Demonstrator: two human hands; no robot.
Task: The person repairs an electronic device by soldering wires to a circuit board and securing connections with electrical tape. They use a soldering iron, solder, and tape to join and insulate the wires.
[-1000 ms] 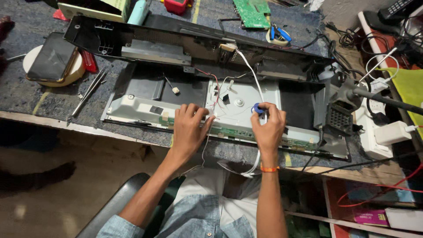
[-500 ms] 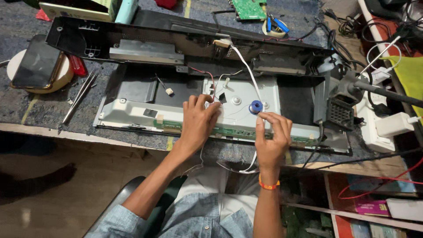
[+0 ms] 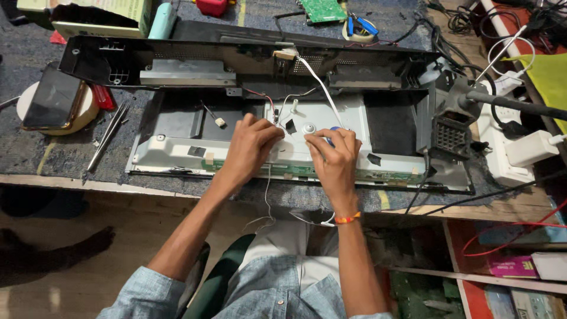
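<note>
A: What carries the work, and where does it lie?
B: An opened flat-panel chassis (image 3: 177,150) lies along the desk's (image 3: 35,159) front edge, its black rear cover (image 3: 195,56) tipped back toward the far edge. A pale metal plate (image 3: 319,118) sits at the chassis centre, and a green circuit strip (image 3: 384,175) runs along its near rim

A: Where is the left hand?
B: The left hand (image 3: 251,145) rests on the plate's left part, fingers curled, tips beside a red-and-white wire bundle (image 3: 277,106). Whether its grip is clenched on a wire cannot be told

A: And the right hand?
B: The right hand (image 3: 335,158), with an orange wristband (image 3: 347,219), presses on the plate just right of centre. Its grip covers a small blue object (image 3: 335,129), only partly visible; whether it is grasped cannot be told

A: What else is about?
B: Tweezers (image 3: 106,137) and a phone on a white roll (image 3: 56,106) lie toward the left edge; a white power strip (image 3: 502,153) toward the right; a green board (image 3: 322,9) at the far edge
</note>
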